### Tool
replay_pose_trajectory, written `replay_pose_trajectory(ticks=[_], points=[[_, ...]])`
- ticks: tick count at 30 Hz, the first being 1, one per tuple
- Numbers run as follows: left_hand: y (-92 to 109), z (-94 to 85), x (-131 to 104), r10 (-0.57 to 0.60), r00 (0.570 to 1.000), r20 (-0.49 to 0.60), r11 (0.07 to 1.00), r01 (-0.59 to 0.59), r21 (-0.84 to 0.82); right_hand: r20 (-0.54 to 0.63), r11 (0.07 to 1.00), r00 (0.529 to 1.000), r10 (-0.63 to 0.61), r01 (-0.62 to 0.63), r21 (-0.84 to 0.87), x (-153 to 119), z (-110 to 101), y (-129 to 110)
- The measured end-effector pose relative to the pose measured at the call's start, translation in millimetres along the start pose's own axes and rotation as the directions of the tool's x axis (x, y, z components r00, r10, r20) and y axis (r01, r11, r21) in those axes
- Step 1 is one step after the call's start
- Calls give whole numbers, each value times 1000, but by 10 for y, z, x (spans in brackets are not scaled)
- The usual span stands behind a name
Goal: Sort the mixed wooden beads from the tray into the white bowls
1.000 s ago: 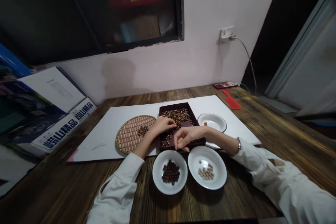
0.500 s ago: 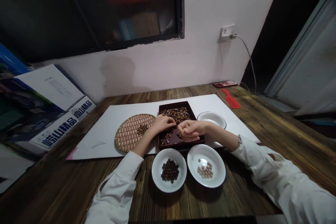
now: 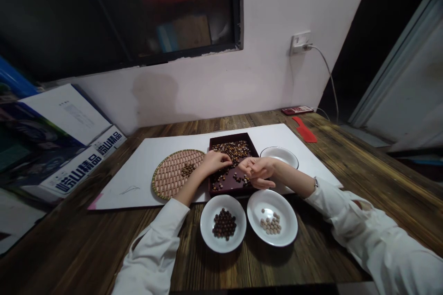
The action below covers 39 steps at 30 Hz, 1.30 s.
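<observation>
My left hand (image 3: 216, 163) reaches over the dark red tray (image 3: 238, 188), thumb and forefinger pressed together near the loose beads (image 3: 235, 149); whatever is between the fingertips is too small to make out. Over the tray's right side, my right hand (image 3: 256, 169) is turned partly palm up, its fingers loosely curved and apart, with nothing visible in them. Small groups of beads lie in the tray's near half. In front stand a white bowl (image 3: 206, 235) of dark brown beads (image 3: 224, 224) and a white bowl (image 3: 289, 233) of pale beads (image 3: 271, 225).
A round woven mat (image 3: 168, 177) with greenish-brown beads (image 3: 188, 169) lies left of the tray on a white board (image 3: 138, 161). Another white dish (image 3: 282, 156) is behind my right wrist. A red comb-like piece (image 3: 304, 131), a phone (image 3: 296, 110) and boxes (image 3: 79, 166) flank the board.
My right hand has shifted slightly right and its fingers have loosened and spread, uncovering more beads in the tray. The left hand has stayed nearly still.
</observation>
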<state>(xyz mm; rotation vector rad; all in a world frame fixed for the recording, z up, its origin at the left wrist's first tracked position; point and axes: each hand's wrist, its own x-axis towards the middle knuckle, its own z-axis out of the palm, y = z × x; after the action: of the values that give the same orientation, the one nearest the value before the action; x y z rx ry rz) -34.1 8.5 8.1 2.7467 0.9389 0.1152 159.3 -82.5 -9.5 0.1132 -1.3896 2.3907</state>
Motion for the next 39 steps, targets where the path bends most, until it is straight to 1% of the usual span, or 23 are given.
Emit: replay_pose_trajectory(ticks=[5, 9, 11, 16, 19, 24, 28, 34, 36, 39], points=[[-5, 4, 2, -12, 1000, -2, 1000, 12, 7, 44, 997, 997, 62, -63, 40, 7, 21, -3], [-15, 16, 6, 3, 1000, -14, 1000, -3, -5, 114, 998, 991, 63, -66, 25, 14, 51, 11], [-22, 23, 9, 3, 1000, -16, 1000, -3, -6, 147, 996, 985, 86, -90, 19, 3, 55, 23], [-26, 27, 11, 11, 1000, -12, 1000, -11, -1, 279, 984, 947, 158, -174, 33, -9, 56, 49], [-12, 16, 1, 8, 1000, -12, 1000, -8, -2, 325, 976, 924, 204, -218, 5, 21, 66, 60], [20, -6, -12, -5, 1000, -3, 1000, 5, 12, 326, 958, 902, 283, -285, -44, 75, 73, 81], [28, -8, -10, -12, 1000, -5, 1000, 12, 8, 301, 942, 893, 334, -327, -77, 88, 73, 84], [28, -13, -12, -11, 1000, -2, 1000, 11, 2, 303, 930, 879, 367, -350, -111, 117, 110, 49], [30, -15, -15, -4, 1000, 3, 1000, 4, -3, 272, 914, 873, 405, -385, -124, 136, 138, 31], [33, -19, -18, -4, 1000, 2, 1000, 4, -7, 200, 865, 842, 500, -476, -159, 164, 195, 6]])
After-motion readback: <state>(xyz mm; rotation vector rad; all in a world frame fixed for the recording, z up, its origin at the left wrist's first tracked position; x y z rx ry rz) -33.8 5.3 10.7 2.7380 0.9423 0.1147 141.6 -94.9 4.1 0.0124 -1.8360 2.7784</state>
